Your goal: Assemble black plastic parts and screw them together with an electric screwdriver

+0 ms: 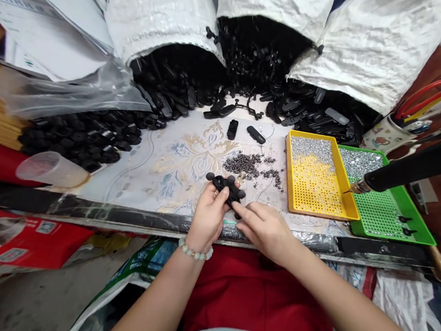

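Left hand (208, 218) is closed around a black molded plastic piece (228, 188) with round knobs on its arms, fingers up the front and thumb side pressed on it, wrist raised, held just above the front edge of the table. Right hand (263, 231) comes in from the right, palm down, fingers stretched out and loose, not wrapped, with the fingertips (237, 210) at the lower side of the piece. Beaded bracelet (195, 250) on the left wrist. Red shirt (255, 292) below the forearms. Just ahead of the hands, a pile of small dark grey studs (242, 163) lies on the patterned table cover (207, 143), and two black oblong parts (232, 129) sit further up. To the right, a yellow perforated tray (292, 177) holding silver rhinestones overlaps a green perforated tray (402, 202), with a black-handled heated applicator (417, 164) resting its metal tip at the yellow tray's edge. Heaps of black plastic parts (79, 140) spill from white woven sacks (160, 16) along the back. Clear plastic cup (52, 169) lies on its side at left.
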A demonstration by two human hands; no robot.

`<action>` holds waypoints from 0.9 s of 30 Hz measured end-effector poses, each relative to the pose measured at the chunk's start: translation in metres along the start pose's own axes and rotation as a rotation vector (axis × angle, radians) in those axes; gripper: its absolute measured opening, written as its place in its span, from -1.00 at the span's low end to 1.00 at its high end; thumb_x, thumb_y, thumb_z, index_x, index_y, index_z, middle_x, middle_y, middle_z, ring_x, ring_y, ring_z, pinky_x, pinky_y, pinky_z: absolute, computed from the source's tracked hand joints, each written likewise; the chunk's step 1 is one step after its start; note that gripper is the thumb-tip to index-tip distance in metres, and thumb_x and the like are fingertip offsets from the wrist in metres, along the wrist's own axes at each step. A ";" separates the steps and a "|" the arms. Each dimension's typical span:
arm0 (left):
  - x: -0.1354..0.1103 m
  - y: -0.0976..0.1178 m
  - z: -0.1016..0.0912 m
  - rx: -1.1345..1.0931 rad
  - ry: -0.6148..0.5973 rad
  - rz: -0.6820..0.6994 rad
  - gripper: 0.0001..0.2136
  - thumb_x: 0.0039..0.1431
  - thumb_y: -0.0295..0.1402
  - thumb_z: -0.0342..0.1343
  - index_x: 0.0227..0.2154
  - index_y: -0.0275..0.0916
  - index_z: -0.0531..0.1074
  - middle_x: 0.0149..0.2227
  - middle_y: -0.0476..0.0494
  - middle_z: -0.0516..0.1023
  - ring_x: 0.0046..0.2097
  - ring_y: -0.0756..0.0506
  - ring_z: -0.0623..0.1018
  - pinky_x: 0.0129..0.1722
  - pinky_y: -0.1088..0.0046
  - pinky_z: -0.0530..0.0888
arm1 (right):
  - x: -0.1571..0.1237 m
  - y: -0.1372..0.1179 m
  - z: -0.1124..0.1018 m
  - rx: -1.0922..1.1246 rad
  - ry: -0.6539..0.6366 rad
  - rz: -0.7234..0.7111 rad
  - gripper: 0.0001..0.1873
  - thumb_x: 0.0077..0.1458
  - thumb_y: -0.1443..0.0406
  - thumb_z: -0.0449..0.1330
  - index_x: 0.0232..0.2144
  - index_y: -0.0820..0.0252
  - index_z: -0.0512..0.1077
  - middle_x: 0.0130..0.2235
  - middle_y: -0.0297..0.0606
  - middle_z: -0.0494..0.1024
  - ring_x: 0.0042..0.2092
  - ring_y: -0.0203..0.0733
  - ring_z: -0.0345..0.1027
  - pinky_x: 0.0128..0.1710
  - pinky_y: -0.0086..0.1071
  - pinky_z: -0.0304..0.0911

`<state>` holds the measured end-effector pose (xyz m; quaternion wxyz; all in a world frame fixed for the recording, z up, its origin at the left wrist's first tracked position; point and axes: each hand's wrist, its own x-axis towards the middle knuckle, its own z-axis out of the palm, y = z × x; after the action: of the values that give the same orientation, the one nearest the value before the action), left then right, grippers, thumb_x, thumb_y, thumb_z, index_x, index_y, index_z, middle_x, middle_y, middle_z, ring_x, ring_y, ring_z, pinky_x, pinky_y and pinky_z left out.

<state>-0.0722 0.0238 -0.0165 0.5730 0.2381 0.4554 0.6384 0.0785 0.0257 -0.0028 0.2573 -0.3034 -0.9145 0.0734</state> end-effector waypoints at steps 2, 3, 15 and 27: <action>-0.001 0.004 0.001 0.007 -0.021 -0.026 -0.79 0.09 -0.36 0.13 -0.20 -0.27 0.36 -0.19 -0.16 0.54 -0.17 -0.06 0.54 -0.14 0.37 0.46 | 0.003 0.008 -0.021 0.075 0.088 0.069 -0.66 0.19 0.30 0.03 0.00 0.26 0.33 -0.32 -0.17 0.44 -0.31 -0.24 0.32 -0.33 -0.36 0.33; -0.002 0.005 0.003 0.010 -0.033 -0.025 -0.78 0.09 -0.36 0.12 -0.19 -0.27 0.35 -0.18 -0.16 0.53 -0.18 -0.05 0.54 -0.15 0.37 0.46 | 0.006 0.013 -0.031 0.107 0.125 0.118 -0.69 0.18 0.32 0.03 -0.03 0.24 0.34 -0.31 -0.17 0.43 -0.29 -0.24 0.33 -0.32 -0.36 0.33; -0.004 -0.003 0.002 -0.055 -0.113 -0.074 -0.77 0.07 -0.36 0.13 -0.20 -0.24 0.31 -0.30 -0.07 0.50 -0.25 -0.04 0.56 -0.11 0.32 0.44 | 0.025 0.024 -0.029 0.288 0.019 0.318 -0.78 0.17 0.34 0.05 -0.15 0.22 0.41 -0.29 -0.22 0.43 -0.26 -0.27 0.33 -0.24 -0.37 0.28; 0.003 0.001 -0.002 -0.214 -0.066 -0.104 -0.84 0.04 -0.50 0.12 -0.29 -0.25 0.32 -0.27 -0.09 0.51 -0.13 -0.09 0.53 -0.06 0.27 0.43 | 0.032 0.022 -0.027 0.234 -0.004 0.215 -0.80 0.18 0.36 0.00 -0.18 0.22 0.38 -0.27 -0.20 0.41 -0.24 -0.25 0.31 -0.24 -0.37 0.25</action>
<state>-0.0747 0.0264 -0.0175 0.6421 0.1725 0.3774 0.6446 0.0818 0.0616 0.0278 0.2798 -0.3671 -0.8625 0.2073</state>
